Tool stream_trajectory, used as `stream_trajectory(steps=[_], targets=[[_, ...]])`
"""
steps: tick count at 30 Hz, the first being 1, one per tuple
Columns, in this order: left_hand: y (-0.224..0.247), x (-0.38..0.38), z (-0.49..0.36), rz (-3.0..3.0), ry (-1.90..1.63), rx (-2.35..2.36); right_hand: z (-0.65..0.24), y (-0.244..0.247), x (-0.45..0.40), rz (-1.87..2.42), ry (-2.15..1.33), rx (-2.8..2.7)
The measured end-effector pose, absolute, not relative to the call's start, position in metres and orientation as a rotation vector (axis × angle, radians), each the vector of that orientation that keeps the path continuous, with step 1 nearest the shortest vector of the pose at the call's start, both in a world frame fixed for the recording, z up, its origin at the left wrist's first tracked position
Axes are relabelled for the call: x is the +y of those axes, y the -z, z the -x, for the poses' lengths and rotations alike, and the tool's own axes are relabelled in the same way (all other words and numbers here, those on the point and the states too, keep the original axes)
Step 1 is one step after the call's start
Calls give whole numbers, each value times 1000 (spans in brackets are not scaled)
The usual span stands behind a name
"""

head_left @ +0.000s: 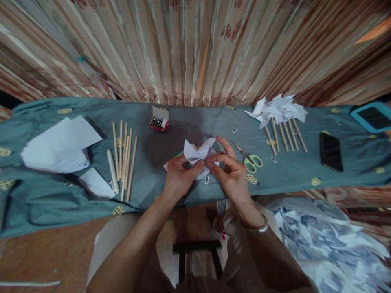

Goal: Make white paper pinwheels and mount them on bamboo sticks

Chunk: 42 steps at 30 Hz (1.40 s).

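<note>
A white paper pinwheel (200,154) with folded blades is held up between both hands over the middle of the table. My left hand (180,175) is closed on its left side, with the thumb pressed near the centre. My right hand (232,171) pinches near the pinwheel's centre from the right; whether a small pin sits between those fingertips I cannot make out. Just right of my right hand lie scissors (252,162) with green handles. Beyond the hands, a small open red box (159,123) holds shiny metal bits.
Several wooden sticks (125,156), a thicker pale stick (113,171) and white paper sheets (58,146) lie left. Finished pinwheels on sticks (281,112), a phone (331,151) and a blue-framed device (374,117) lie right. A bag of paper scraps (330,244) stands below the table.
</note>
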<state>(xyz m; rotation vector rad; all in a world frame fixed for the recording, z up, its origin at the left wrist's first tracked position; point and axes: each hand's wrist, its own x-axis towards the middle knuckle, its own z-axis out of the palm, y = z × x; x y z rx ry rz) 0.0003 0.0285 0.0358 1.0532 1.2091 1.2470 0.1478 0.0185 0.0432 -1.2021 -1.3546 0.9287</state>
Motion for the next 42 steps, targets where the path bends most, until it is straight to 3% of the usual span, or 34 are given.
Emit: stream_trajectory(steps=[19,42], targets=[[-42,31,2,-1363,-1237,1312,-147,-38,21,1229,-1114,-1205],[-44,32,3,-1096,-1173,1234,-143,-33,21,1243,-1111,-1176]])
